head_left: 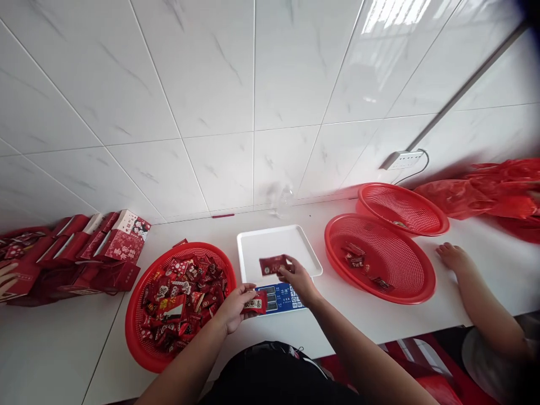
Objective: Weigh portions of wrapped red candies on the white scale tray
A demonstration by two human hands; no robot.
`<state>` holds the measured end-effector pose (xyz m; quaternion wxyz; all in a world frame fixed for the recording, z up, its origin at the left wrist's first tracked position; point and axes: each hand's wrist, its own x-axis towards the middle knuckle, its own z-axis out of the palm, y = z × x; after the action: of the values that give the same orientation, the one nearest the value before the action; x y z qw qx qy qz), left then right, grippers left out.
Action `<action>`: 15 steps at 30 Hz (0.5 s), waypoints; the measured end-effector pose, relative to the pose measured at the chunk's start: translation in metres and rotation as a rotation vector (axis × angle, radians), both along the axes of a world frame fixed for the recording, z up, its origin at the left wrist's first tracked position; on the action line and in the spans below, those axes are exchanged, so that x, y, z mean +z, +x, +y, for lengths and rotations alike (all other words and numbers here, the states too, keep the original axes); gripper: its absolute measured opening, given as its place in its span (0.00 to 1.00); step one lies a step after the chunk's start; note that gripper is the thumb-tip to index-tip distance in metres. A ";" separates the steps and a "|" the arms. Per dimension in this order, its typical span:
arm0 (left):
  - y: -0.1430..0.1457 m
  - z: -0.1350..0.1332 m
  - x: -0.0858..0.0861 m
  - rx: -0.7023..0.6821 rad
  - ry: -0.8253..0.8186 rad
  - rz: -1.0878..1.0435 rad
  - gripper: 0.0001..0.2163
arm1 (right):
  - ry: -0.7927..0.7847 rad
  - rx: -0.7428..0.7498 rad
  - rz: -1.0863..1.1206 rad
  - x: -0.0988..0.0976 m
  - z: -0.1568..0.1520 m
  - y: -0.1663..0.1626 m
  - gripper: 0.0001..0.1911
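Observation:
Pinched in my left hand (237,308) is a red candy packet (255,302) with a pale label, held over the front left corner of the blue scale panel (283,296). My right hand (297,278) grips a dark red candy packet (273,264) above the white scale tray (278,239). Left of my left hand stands a red plastic basket (135,332) heaped with wrapped candies (181,301). To the right of the scale, another red basket (405,281) holds several wrapped candies (354,256) along its left side and bottom.
Red gift boxes (122,247) stand in rows at the left, with another person's hand (7,278) there. A third red basket (400,197), a power strip (403,160) and red plastic bags (485,191) lie right. Another person's arm (472,292) rests on the counter.

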<state>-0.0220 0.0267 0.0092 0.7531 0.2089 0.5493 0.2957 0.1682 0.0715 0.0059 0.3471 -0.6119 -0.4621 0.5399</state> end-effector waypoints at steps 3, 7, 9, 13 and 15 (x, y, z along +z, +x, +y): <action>-0.002 0.003 0.006 0.028 -0.043 -0.082 0.20 | 0.053 -0.074 -0.143 0.002 0.001 0.008 0.38; 0.006 0.003 0.012 -0.009 0.048 -0.025 0.16 | -0.097 0.279 -0.035 0.007 -0.017 0.001 0.23; 0.012 0.001 0.010 -0.065 0.114 0.022 0.14 | -0.219 0.400 0.134 0.006 -0.027 -0.006 0.20; 0.016 -0.003 0.003 -0.184 0.160 0.070 0.15 | -0.271 0.372 0.223 -0.004 -0.037 -0.012 0.21; 0.015 -0.004 0.000 -0.214 0.139 0.057 0.16 | -0.256 0.358 0.218 -0.009 -0.034 -0.011 0.19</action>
<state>-0.0074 0.0224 0.0089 0.7481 0.3264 0.5232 0.2451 0.1575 0.0372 -0.0030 0.2134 -0.4972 -0.4510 0.7098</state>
